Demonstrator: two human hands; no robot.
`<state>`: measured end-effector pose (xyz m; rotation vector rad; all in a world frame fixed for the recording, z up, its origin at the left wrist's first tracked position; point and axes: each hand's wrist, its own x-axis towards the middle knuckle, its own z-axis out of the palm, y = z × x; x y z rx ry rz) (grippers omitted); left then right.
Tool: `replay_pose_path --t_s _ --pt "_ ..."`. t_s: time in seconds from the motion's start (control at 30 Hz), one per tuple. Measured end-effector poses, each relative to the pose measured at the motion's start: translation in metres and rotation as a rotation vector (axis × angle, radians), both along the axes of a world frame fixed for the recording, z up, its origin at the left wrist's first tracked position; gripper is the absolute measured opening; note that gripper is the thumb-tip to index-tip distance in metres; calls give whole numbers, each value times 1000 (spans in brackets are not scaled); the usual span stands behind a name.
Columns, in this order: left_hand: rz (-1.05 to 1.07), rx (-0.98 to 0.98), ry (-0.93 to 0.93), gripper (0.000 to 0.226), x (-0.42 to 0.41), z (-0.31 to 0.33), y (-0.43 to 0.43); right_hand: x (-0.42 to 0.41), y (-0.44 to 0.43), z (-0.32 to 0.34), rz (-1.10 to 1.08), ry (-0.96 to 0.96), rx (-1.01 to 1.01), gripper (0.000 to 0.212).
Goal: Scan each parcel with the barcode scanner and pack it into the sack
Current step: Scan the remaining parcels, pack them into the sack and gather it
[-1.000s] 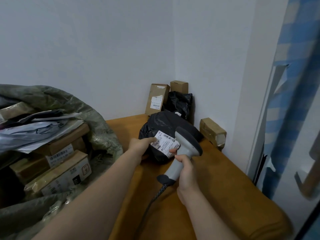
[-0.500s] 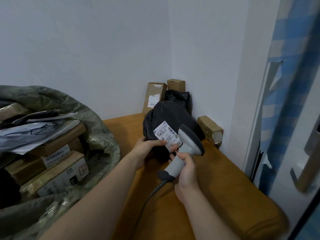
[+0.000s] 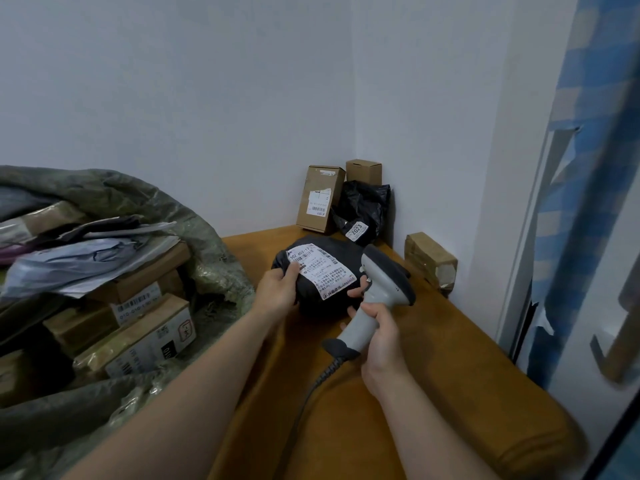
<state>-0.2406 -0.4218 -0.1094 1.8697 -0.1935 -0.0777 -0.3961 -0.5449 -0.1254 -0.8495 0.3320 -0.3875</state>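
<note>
Head view puts the black parcel [image 3: 325,306] on the table [image 3: 450,341] straight ahead of me, between my two grips. My left grip [image 3: 277,289] curls round its near-left edge, thumb on the corner of the white label [image 3: 320,271]. The label faces up, with its long axis running from far-left to near-right. My right grip [image 3: 381,341] is wrapped round the handle of the barcode scanner [image 3: 381,282], forefinger forward by the trigger. The scanner's head sits just beside the label's right end; touching the parcel or not, I cannot tell. I judge the scan to be the step in hand, and the head likely needs tipping back so its window faces the barcodes. The sack [image 3: 194,223] gapes to my left, nearer the left grip, so that side should carry the parcel over.
</note>
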Motion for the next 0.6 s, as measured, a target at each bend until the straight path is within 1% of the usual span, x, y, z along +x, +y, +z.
replay_pose_path --t_s 0.03,0.1,0.17,0.2,0.23,0.3,0.33,0.37,0.4,0.43,0.47,0.53,0.57,0.6 --pt "-19 41 -8 65 -3 5 4 0 1 0 15 -6 -18 24" --pt "-24 74 8 54 -14 18 8 1 2 -4 44 0 -17 16" --pt "2 41 57 45 -22 25 10 3 1 -7 63 19 -13 14" --pt "-5 -19 116 44 -24 26 10 4 1 -8 68 29 -18 15" --pt "-2 -92 192 53 -29 27 10 5 0 -9 72 34 -25 18" --pt "39 -206 301 104 -29 23 8 7 -1 -10 77 47 -32 28" --pt "71 -234 323 118 -29 21 7 8 -1 -10 75 50 -34 37" --pt "99 -255 337 118 -28 17 6 8 -1 -10 74 46 -37 46" --pt "105 -268 359 105 -30 16 5 8 -1 -10 69 43 -45 53" --pt "92 -270 390 88 -31 16 5 9 0 -10 67 36 -54 56" --pt "77 -270 414 77 -30 15 4 9 -1 -11 65 27 -65 54" --pt "54 -253 424 77 -27 12 6 11 -2 -14 72 2 -77 53" --pt "42 -246 410 76 -25 12 6 11 -3 -15 78 -6 -77 56" --pt "37 -234 375 70 -24 13 8 12 -3 -16 87 -10 -79 61"
